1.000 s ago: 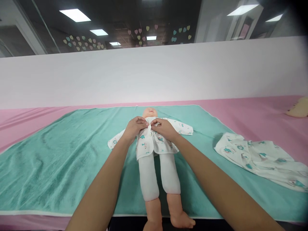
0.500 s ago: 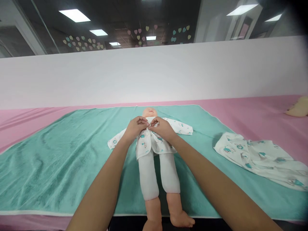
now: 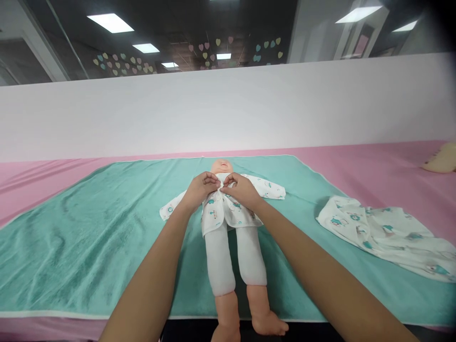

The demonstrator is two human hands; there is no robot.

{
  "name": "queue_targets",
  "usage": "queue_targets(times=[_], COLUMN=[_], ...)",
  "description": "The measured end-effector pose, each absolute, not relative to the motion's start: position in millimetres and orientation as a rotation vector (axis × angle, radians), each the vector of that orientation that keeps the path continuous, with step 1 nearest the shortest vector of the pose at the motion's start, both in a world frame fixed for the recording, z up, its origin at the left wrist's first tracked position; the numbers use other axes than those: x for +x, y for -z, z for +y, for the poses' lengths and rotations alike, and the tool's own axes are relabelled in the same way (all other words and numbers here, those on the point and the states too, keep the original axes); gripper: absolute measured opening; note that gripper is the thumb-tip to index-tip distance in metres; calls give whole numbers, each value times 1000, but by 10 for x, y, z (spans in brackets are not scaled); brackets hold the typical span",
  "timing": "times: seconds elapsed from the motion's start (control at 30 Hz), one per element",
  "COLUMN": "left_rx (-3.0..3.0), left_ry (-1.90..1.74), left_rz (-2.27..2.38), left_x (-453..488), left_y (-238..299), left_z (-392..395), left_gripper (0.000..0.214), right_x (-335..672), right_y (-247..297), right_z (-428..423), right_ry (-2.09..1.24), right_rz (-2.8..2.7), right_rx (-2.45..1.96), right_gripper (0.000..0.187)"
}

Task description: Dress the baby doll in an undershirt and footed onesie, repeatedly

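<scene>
A baby doll (image 3: 221,266) lies on its back, its head away from me and its feet toward me. It wears a white baby shirt (image 3: 213,213) printed with small teal figures, sleeves spread to both sides. My left hand (image 3: 204,187) pinches one front edge of the shirt at the chest. Opposite it, my right hand (image 3: 240,189) pinches the other front edge, fingertips almost touching those of the left. The cloth is gathered between them. Whether a fastener sits under the fingertips is too small to tell.
Under the doll a teal towel (image 3: 89,251) covers a pink sheet (image 3: 331,161). White printed baby clothing (image 3: 384,237) lies crumpled at the right. A beige object (image 3: 441,159) shows at the far right edge. Behind the surface rises a white wall (image 3: 213,114) with glass above.
Both hands stay at the shirt's chest. Only their fingertips have shifted slightly, drawing a little apart; the doll and the clothing at the right lie as before.
</scene>
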State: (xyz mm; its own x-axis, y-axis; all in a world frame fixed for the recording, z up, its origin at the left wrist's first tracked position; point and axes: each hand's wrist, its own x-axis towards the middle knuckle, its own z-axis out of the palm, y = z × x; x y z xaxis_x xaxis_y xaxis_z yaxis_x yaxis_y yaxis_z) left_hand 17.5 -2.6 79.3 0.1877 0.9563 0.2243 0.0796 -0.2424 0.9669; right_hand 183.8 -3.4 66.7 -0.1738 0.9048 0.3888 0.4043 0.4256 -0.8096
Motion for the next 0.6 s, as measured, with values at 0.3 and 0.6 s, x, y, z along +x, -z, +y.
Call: queue_targets(times=[0.3, 0.6], left_rx=[1532, 1523], left_ry=[-1096, -1110], left_rz=[888, 905], left_x=[133, 139], left_y=[-808, -787], left_z=[-45, -46], left_gripper=[27, 26], right_x=[1828, 1886], right_y=[-631, -677], right_z=[-17, -42], right_ry=[-748, -834], right_rz=[-1721, -1750], right_rx=[-1065, -1020], right_gripper=[12, 13])
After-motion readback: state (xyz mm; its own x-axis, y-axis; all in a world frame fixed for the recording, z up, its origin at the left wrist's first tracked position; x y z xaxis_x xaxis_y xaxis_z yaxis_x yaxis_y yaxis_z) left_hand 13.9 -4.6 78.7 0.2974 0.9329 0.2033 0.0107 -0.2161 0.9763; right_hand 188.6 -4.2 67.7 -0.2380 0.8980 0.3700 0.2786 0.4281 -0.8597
